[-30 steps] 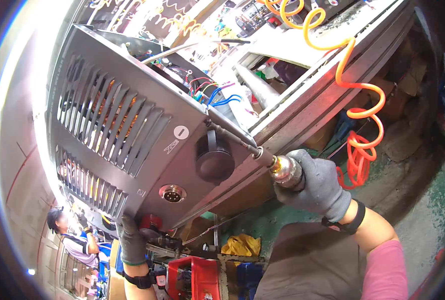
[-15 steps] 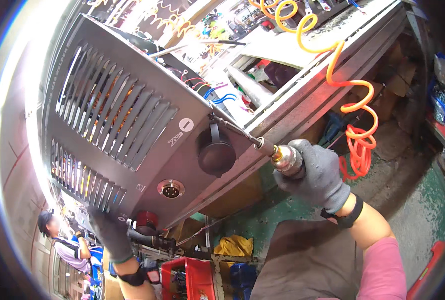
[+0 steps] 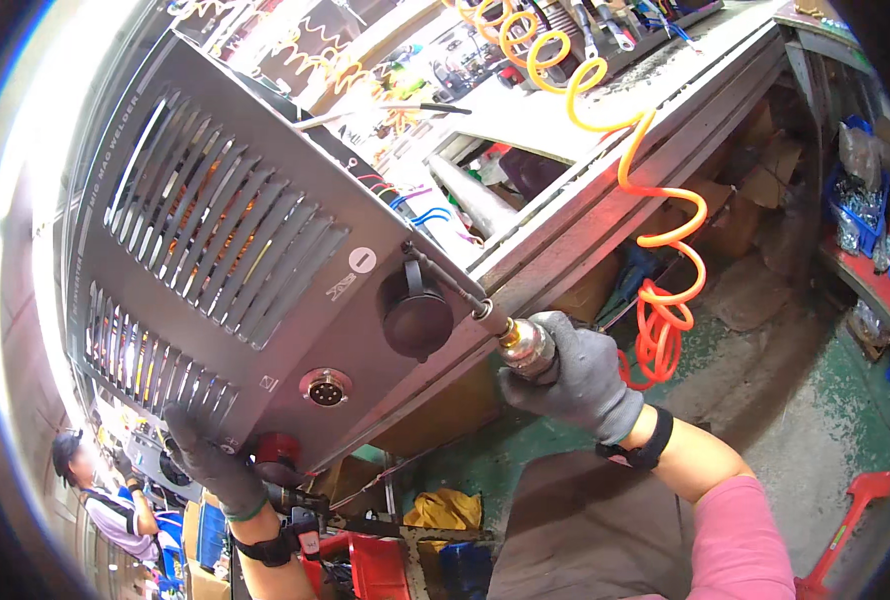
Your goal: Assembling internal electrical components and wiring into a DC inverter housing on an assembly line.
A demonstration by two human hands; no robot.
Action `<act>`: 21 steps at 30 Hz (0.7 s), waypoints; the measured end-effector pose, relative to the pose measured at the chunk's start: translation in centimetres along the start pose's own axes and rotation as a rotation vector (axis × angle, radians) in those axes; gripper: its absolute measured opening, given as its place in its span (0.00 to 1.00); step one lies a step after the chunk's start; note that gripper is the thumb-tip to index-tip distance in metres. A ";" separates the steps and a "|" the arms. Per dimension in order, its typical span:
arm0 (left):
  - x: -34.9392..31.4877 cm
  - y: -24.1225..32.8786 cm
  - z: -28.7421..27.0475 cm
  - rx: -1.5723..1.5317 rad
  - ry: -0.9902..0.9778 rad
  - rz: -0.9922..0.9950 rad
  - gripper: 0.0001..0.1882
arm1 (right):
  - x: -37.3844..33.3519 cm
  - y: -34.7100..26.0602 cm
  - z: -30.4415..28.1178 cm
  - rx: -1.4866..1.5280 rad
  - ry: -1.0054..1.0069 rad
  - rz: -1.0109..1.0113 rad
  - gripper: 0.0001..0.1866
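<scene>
My right hand (image 3: 577, 380), in a grey glove, is closed around an air screwdriver (image 3: 527, 345) with a metal body and brass collar. Its long bit (image 3: 455, 283) reaches up left to the edge of a dark grey slotted machine casing (image 3: 295, 310), beside the hinge of a round black cap (image 3: 418, 322). My left hand (image 3: 215, 465), in a dark grey glove, lies against the casing's lower left part with its fingers stretched out, below the short slots. Near it are a red round connector (image 3: 277, 455) and a round metal multi-pin socket (image 3: 325, 388).
An orange coiled air hose (image 3: 665, 190) hangs from above on the right. Behind the casing runs a metal-edged workbench (image 3: 625, 200) with loose wires. Low down stand a red bin (image 3: 377, 568) and a yellow cloth (image 3: 445, 510). Another person (image 3: 115, 510) is at the far left.
The view has shifted, so casing, hose and right hand appear slightly further left. The screwdriver stays at the casing's edge in my right hand. My left hand remains at the lower casing.
</scene>
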State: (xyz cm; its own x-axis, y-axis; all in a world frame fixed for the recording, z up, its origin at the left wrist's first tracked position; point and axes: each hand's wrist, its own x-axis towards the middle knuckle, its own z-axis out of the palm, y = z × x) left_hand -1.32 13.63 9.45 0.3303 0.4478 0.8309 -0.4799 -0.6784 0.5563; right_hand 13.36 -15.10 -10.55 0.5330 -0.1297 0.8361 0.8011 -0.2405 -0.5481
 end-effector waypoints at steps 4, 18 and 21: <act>0.0 -0.1 0.0 0.064 -0.004 0.037 0.30 | -0.4 -0.6 -0.1 0.013 -0.040 0.059 0.28; -0.6 0.7 1.3 -0.016 0.092 -0.063 0.30 | -0.1 0.1 -1.3 0.042 -0.036 0.016 0.27; -0.2 -0.4 0.3 0.052 0.098 0.069 0.30 | 0.0 0.1 -1.9 0.018 -0.076 0.039 0.26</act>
State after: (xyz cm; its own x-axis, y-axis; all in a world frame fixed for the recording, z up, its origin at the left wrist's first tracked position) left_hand -0.93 13.58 9.08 0.2155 0.4517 0.8657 -0.4554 -0.7378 0.4983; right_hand 12.93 -16.92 -10.57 0.5828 -0.0649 0.8100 0.7835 -0.2196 -0.5813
